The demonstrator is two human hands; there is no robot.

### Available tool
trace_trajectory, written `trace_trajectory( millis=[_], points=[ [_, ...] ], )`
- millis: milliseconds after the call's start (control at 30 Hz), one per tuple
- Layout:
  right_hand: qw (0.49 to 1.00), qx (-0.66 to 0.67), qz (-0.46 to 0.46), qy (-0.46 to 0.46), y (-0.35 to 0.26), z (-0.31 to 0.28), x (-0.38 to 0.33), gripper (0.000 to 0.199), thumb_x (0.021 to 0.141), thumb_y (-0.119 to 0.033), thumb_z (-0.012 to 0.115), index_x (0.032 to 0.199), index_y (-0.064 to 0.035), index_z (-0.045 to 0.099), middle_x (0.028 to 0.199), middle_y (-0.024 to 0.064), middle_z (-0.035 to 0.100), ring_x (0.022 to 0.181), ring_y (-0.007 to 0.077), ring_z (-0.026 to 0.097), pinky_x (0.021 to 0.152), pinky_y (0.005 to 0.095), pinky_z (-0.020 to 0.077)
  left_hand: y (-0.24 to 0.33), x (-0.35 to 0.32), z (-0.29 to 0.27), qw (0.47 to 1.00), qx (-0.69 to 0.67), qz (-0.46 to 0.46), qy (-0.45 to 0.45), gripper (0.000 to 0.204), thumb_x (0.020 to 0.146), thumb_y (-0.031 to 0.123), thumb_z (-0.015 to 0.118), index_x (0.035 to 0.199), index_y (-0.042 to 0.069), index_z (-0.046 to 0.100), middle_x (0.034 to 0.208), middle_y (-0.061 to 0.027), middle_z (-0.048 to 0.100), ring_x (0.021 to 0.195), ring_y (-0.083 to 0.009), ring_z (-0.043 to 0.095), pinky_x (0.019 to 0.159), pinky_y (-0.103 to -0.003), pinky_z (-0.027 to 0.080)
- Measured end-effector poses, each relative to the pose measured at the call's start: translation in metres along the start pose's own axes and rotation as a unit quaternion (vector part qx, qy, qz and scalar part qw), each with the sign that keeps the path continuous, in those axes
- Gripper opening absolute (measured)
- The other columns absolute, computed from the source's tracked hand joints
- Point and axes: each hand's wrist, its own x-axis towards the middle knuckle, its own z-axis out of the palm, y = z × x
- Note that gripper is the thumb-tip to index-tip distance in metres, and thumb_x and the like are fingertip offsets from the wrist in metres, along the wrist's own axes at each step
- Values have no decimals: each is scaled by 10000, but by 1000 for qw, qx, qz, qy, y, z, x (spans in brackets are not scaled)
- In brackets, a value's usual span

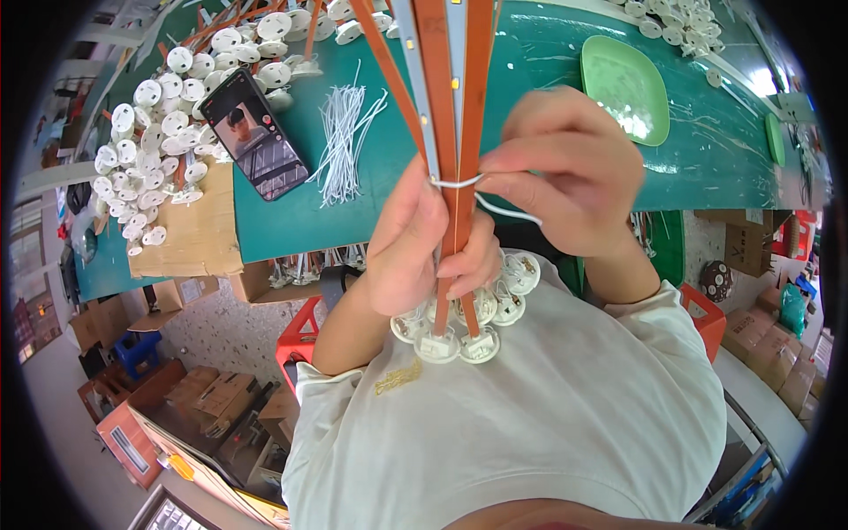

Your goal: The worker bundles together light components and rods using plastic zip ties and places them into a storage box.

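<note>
Fingers [459,265] of left hand [415,252] clamp orange strip bundle [446,106]; right hand [565,172] pinches white tie [455,183].

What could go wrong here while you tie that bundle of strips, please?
1. The white tie looks only loosely wrapped; if the right hand slips, it may unwind.
2. The left hand alone grips the orange strips; they could fan apart.
3. The round white caps hang against the shirt and might snag.

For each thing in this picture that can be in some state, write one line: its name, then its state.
Left hand: gripping the strip bundle.
Right hand: pinching the white tie.
Strip bundle: held upright, bunched together.
White tie: wrapped around the bundle.
Phone: screen lit, lying on table.
Green plate: empty.
Loose ties: lying unused.
</note>
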Motion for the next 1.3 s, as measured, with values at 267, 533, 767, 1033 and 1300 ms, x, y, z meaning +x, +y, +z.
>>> trace_trajectory(
  millis=[267, 533, 767, 1033, 1300],
  points=[
    [834, -416, -324, -162, -17, -23, 11, 364, 648, -91, 705, 973, 74, 708, 807, 98, 624, 607, 186, 594, 445, 264, 459, 0, 4, -6, 996, 37, -70, 47, 455, 1099, 376, 308, 1481, 131, 293, 667, -28, 411, 465, -105, 341, 446, -263, 378],
    [781, -437, -311, -320, -41, -38, 26, 373, 658, -61, 709, 990, 107, 695, 881, 145, 673, 616, 200, 627, 427, 271, 455, 11, 1, 0, 988, 31, -139, 61, 469, 1098, 388, 305, 1485, 122, 290, 603, -25, 385, 463, -111, 345, 454, -259, 370],
    [787, -401, -422, -204, -31, -29, 11, 329, 716, -45, 729, 1012, 96, 696, 927, 182, 705, 664, 228, 670, 531, 287, 514, 6, 1, 3, 994, -30, -100, -21, 524, 1088, 453, 291, 1474, 98, 299, 560, -15, 387, 439, -112, 362, 459, -259, 358],
    [823, -386, -335, -248, -18, -32, 2, 354, 709, -49, 728, 1009, 129, 665, 916, 200, 701, 706, 259, 697, 519, 305, 546, 7, 0, -2, 986, 43, -148, 68, 450, 1089, 474, 281, 1216, 81, 459, 552, -5, 392, 412, -116, 371, 450, -259, 356],
    [777, -446, -278, -346, -45, -32, 17, 339, 670, -49, 746, 941, 124, 639, 795, 144, 638, 625, 236, 629, 464, 297, 507, 8, 5, 1, 973, 139, -158, 95, 471, 1099, 426, 304, 1025, 9, 511, 586, 8, 396, 449, -86, 384, 453, -246, 379]
  ],
)
